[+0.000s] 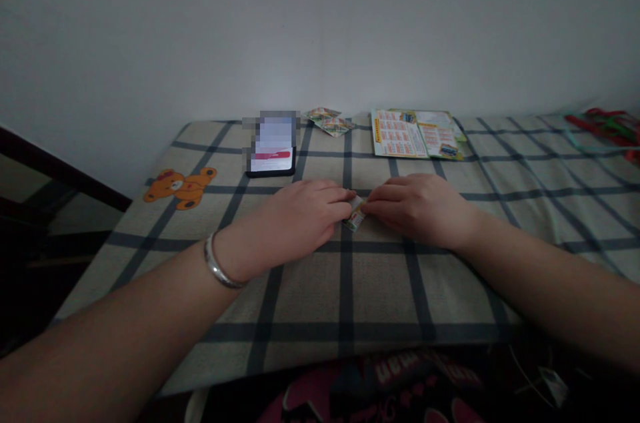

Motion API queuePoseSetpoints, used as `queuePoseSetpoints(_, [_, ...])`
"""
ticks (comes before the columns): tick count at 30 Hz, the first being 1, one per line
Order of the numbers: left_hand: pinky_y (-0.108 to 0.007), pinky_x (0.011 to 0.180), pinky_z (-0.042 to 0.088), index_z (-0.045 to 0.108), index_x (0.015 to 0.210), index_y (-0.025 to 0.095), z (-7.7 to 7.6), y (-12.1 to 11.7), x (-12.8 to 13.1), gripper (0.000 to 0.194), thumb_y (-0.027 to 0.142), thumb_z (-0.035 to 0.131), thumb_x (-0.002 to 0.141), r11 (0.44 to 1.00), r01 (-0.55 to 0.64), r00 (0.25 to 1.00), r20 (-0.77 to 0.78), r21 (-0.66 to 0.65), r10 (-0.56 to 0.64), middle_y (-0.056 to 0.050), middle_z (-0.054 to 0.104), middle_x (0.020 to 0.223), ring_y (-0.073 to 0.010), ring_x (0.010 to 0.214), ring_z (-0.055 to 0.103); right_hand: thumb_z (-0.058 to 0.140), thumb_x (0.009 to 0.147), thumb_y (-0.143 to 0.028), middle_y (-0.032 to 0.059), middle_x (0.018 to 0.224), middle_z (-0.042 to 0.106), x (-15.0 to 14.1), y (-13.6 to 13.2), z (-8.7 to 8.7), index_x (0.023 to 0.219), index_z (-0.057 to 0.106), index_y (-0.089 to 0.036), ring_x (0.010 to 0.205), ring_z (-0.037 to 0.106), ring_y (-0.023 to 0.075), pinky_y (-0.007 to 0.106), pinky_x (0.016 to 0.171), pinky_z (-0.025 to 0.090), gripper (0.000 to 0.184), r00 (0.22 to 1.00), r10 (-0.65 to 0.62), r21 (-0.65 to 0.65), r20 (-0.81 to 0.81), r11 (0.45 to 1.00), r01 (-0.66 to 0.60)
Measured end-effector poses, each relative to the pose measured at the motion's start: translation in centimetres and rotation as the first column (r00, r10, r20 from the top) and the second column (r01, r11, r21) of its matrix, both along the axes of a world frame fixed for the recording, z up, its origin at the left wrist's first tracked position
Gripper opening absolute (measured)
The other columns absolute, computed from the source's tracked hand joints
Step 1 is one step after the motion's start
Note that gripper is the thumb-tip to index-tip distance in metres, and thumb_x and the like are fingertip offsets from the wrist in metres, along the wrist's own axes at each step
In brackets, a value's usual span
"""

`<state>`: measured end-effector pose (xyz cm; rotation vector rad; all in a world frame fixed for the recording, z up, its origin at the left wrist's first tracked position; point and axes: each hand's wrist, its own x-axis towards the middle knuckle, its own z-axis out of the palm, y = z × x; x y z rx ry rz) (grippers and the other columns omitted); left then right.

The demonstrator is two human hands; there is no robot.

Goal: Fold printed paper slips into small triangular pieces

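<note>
Between my hands, near the middle of the checked tablecloth, is a small folded piece of printed paper (355, 219). My left hand (305, 216), with a silver bangle (215, 264) on its wrist, closes its fingertips on the paper's left side. From the right, my right hand (415, 209) pinches the other edge with fingers pressed together. The paper lies at or just above the cloth; its lower part shows, while my fingers cover the rest.
A lit phone (273, 146) lies behind my left hand. Folded paper pieces (333, 124) and printed sheets (415, 136) lie near the wall. A bear figure (181, 188) marks the left side of the tablecloth (310, 303). Red and green items (607, 129) sit far right.
</note>
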<state>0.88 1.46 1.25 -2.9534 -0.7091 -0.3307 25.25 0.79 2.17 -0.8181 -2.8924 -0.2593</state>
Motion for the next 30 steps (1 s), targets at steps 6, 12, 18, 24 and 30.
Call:
queuePoseSetpoints(6, [-0.041,0.103,0.046,0.064,0.112,0.017,-0.16,0.27,-0.15,0.031,0.009,0.053,0.084,1.000,0.014,1.000,0.004,-0.028,-0.014,-0.008,0.063,0.127,-0.0226,0.120,0.056,0.053,0.093,-0.018,0.0060,0.093,0.068,-0.35,-0.24,0.33,0.102,0.069,-0.017,0.082,0.058,0.0183,0.031,0.064,0.037,0.018,0.990,-0.023,0.034,0.139,0.999,0.019])
queuePoseSetpoints(12, [-0.040,0.104,0.046,0.065,0.112,0.017,-0.03,0.32,-0.26,0.034,0.007,0.053,0.082,1.000,0.024,1.000,0.006,-0.006,-0.023,-0.007,0.063,0.128,-0.0230,0.121,0.056,0.054,0.093,-0.018,0.0058,0.092,0.068,-0.38,-0.34,0.34,0.099,0.069,-0.017,0.081,0.057,0.0180,0.031,0.063,0.034,0.016,0.989,-0.031,0.049,0.142,0.998,0.025])
queuePoseSetpoints(18, [-0.039,0.102,0.047,0.066,0.113,0.018,0.28,0.38,-0.17,0.036,0.007,0.053,0.082,1.000,0.014,1.000,-0.018,-0.017,-0.014,-0.006,0.064,0.128,-0.0228,0.118,0.057,0.056,0.090,-0.018,0.0049,0.092,0.068,-0.35,-0.38,0.56,0.097,0.068,-0.019,0.084,0.058,0.0189,0.031,0.064,0.034,0.013,0.986,-0.061,0.013,0.157,0.998,0.059])
queuePoseSetpoints(24, [-0.040,0.101,0.047,0.065,0.113,0.020,0.35,0.23,-0.21,0.035,0.007,0.052,0.083,1.000,0.010,1.000,-0.022,-0.018,-0.010,-0.005,0.063,0.127,-0.0230,0.118,0.056,0.057,0.089,-0.018,0.0034,0.093,0.068,-0.40,-0.43,0.69,0.094,0.068,-0.019,0.084,0.059,0.0194,0.032,0.063,0.033,0.011,0.983,-0.072,0.020,0.172,0.997,0.069])
queuePoseSetpoints(30, [-0.040,0.100,0.047,0.066,0.109,0.021,0.76,-0.04,-0.36,0.033,0.007,0.052,0.082,0.999,0.001,1.000,-0.021,-0.042,-0.002,-0.005,0.064,0.122,-0.0226,0.115,0.057,0.056,0.088,-0.017,0.0030,0.084,0.066,-0.93,-0.80,0.43,0.083,0.065,-0.018,0.075,0.057,0.0183,0.032,0.059,0.029,0.010,0.982,-0.099,0.068,0.163,0.994,0.089])
